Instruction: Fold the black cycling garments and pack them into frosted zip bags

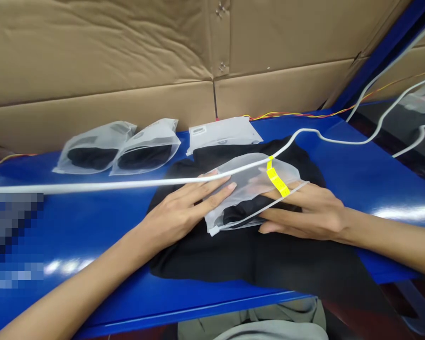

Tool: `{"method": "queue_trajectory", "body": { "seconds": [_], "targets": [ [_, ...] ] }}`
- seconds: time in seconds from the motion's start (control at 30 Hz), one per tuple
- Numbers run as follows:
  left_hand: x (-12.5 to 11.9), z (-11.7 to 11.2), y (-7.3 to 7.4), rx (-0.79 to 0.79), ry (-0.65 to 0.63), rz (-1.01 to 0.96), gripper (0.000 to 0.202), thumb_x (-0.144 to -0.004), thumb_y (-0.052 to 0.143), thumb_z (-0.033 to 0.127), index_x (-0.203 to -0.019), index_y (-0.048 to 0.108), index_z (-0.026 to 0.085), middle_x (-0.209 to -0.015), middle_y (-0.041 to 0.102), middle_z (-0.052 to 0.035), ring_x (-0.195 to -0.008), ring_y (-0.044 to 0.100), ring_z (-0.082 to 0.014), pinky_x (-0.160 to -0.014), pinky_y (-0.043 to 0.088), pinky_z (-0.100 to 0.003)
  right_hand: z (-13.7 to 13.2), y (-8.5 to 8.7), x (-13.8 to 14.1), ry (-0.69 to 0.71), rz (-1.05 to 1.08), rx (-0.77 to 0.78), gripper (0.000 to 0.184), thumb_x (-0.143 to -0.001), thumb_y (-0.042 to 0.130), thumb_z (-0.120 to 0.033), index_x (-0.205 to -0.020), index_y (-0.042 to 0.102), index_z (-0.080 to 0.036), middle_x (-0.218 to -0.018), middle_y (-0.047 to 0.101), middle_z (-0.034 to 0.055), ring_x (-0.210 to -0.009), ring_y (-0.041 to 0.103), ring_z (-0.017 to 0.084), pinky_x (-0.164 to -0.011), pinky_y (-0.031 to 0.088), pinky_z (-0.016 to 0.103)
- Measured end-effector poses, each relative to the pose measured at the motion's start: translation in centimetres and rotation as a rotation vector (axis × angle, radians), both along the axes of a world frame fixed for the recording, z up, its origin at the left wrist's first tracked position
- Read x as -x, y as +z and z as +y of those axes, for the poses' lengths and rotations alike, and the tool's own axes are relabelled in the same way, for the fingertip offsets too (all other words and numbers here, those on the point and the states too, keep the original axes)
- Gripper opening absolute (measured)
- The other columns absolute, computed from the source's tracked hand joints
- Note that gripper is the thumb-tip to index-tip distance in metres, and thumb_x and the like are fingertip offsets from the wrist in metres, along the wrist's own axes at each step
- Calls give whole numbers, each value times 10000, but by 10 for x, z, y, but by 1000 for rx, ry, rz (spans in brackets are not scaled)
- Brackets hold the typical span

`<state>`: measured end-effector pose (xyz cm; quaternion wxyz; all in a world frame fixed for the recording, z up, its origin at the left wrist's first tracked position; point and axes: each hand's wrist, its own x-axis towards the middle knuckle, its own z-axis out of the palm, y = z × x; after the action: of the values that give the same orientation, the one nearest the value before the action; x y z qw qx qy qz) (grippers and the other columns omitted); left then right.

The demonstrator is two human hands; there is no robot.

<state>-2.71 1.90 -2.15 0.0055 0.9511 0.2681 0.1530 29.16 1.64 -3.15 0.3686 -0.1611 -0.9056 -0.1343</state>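
A frosted zip bag point(248, 163) with a white slider lies on a spread of black cloth point(226, 259). Inside its mouth a folded black item point(239, 212) shows. My left hand point(180, 208) rests flat on the bag's left side, fingers stretched out. At the right, my right hand point(308, 210) reaches into the mouth, some fingers seen blurred through the film, the thumb and a finger apart at the near edge. Whether its fingers touch the black item I cannot tell. A white cable point(145, 183) with a yellow tag point(278, 182) crosses in front of the bag.
Two frosted bags with black contents, a left one point(92, 158) and a right one point(145, 156), lie at the back of the blue table point(102, 212). Beside them is a labelled white bag point(223, 132). Cardboard point(286, 42) walls the back; thin coloured wires point(297, 114) run along it.
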Motion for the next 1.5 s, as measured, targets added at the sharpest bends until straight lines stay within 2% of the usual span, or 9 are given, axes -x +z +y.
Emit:
{"method": "queue_trajectory", "body": {
  "seconds": [0.17,0.33,0.57,0.73,0.93,1.1,1.27,1.43,1.5],
  "targets": [
    [-2,-1,10,-6,-27,71,634,-1146,365,415,-1720,239,176,-1692,450,-174,-1581,425,-315,-1319,340,-513,1,-10,3,-53,-105,-4,350,-965,658,-102,-1255,658,-298,-1186,746,50,-836,700,188,-674,533,296],
    [-1,-2,10,-6,-23,91,644,-1138,344,502,-1705,288,204,-1701,432,-178,-1600,391,-315,-1306,360,-515,-1,-12,4,-95,-187,7,668,-956,692,-130,-1514,494,-439,-1274,680,30,-882,650,178,-657,458,264],
    [-5,-3,8,-45,-10,97,532,-1152,376,363,-1665,382,220,-1679,465,-183,-1574,436,-316,-1256,445,-510,-5,-3,8,-12,-224,82,262,-1000,645,-165,-1222,677,-300,-1244,697,40,-936,639,187,-761,490,309],
    [-6,-2,11,-30,-6,110,520,-1147,393,287,-1665,393,240,-1681,467,-165,-1560,459,-308,-1239,473,-479,-5,-5,7,43,-225,53,330,-941,642,-71,-1202,652,-271,-1411,662,95,-1072,657,236,-951,545,455],
    [-2,0,6,39,-23,60,613,-1131,327,151,-1704,280,363,-1732,397,-57,-1554,472,-253,-1217,505,-412,-2,-2,5,-6,-155,327,370,-969,545,-152,-1298,661,-275,-1371,705,78,-1026,713,216,-861,620,372],
    [7,6,-6,15,-19,33,690,-1116,331,126,-1713,159,426,-1749,363,-6,-1567,452,-253,-1243,481,-423,5,4,-2,149,-108,430,399,-968,519,-140,-1343,630,-223,-1294,745,104,-1038,744,204,-861,643,349],
    [10,7,-4,0,-29,63,709,-1113,335,96,-1717,142,412,-1748,371,-13,-1580,429,-244,-1265,456,-429,5,9,-6,302,-58,311,272,-943,530,-52,-1059,684,-244,-1221,775,89,-1210,717,204,-940,627,326],
    [4,6,4,-79,-41,75,645,-1118,403,136,-1720,240,301,-1687,466,-113,-1544,484,-280,-1226,506,-454,1,1,-4,123,-31,420,390,-1028,453,-190,-1379,623,-182,-1326,745,125,-1157,734,208,-955,633,351],
    [2,6,7,-98,-58,76,585,-1120,458,191,-1690,328,218,-1646,513,-162,-1529,502,-302,-1221,510,-478,2,-1,-3,68,-132,368,331,-1022,488,-175,-1294,674,-204,-1352,738,112,-1184,728,226,-967,634,377]
  ]
}}
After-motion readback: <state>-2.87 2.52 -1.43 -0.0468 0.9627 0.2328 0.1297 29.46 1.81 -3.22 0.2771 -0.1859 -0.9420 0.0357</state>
